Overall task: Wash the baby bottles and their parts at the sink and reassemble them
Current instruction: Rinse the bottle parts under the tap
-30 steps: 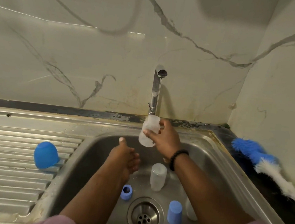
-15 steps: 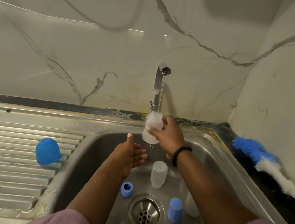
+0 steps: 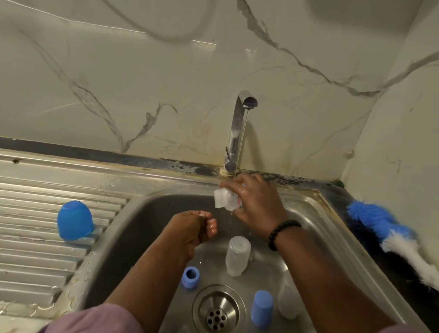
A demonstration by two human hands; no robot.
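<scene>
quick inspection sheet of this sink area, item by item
surface: wet steel sink basin, ribbed drainboard to its left
job's things: clear bottle held near the tap; second clear bottle, blue collar and blue cap stand in the basin; blue dome cap on the drainboard
clutter: blue and white bottle brush on the right counter
grippers: right hand grips the bottle; left hand loosely curled, holds nothing
cables: nothing seen
surroundings: marble-look wall
</scene>
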